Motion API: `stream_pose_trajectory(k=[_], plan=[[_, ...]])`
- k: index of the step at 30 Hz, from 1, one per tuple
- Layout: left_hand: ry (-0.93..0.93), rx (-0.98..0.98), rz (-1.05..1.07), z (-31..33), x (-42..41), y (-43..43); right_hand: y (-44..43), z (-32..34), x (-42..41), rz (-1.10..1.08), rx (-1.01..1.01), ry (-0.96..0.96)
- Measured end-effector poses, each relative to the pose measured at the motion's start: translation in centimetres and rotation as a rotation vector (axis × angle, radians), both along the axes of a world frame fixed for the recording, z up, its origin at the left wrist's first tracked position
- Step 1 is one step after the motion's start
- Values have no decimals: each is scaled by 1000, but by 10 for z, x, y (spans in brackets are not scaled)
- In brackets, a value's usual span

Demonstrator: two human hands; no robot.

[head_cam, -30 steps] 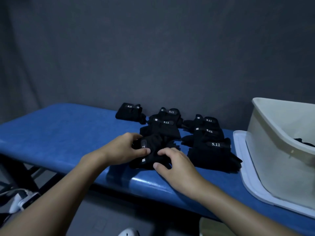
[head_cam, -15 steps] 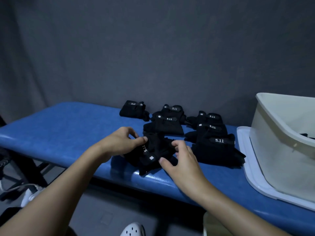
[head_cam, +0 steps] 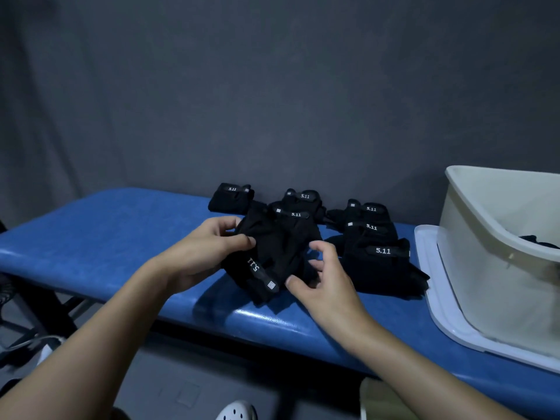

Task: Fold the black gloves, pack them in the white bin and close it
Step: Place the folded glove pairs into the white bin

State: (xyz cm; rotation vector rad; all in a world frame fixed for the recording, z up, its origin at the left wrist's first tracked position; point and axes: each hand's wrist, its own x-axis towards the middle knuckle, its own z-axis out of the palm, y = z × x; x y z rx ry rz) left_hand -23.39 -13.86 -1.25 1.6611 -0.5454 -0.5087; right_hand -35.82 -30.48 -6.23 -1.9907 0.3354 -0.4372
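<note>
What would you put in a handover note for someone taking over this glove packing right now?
Left hand: pinches the left edge of the glove being folded, near the front of the blue bench.
Right hand: fingers curled at the glove's right side, thumb at its cuff; whether it grips is unclear.
Done: several folded gloves lie on the bench behind. The white bin stands open on its lid with a dark item inside.
Left: finish this fold, pack the gloves, put the lid on.
</note>
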Motion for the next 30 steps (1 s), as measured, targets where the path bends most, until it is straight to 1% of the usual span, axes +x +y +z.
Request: stream_pose_trajectory(k=[3, 6, 8, 9, 11, 14, 17, 20, 22, 24, 27, 30], plan=[[-47, -126, -4, 3, 0, 1, -2, 8, 2, 50, 120, -87], [-86, -191, 8, 7, -2, 0, -2, 20, 5, 89, 281, -207], [-120, -213, 11, 9, -4, -2, -4, 26, 6, 87, 317, -264], [-137, -218, 10, 10, -6, -4, -6, 28, 7, 77, 293, -278], [-165, -227, 9, 12, -9, -6, -9, 32, 7, 83, 183, -278], [-234, -234, 40, 15, -14, -10, -13, 37, 7, 93, 23, -223], [-328, -214, 76, 17, -19, -16, -15, 42, 6, 51, -86, -171], [-413, -199, 136, 17, -22, -22, -19, 45, 5, 11, -148, -229], [-452, -201, 118, 19, -23, -23, -22, 49, 4, -11, -179, -269], [-561, -144, 52, 22, -23, -23, -27, 56, 3, -28, -218, -299], [-798, 42, -23, 33, -22, -24, -33, 72, -4, -38, -306, -342], [-996, 171, -44, 49, -24, -32, -42, 89, -13, -45, -363, -388]])
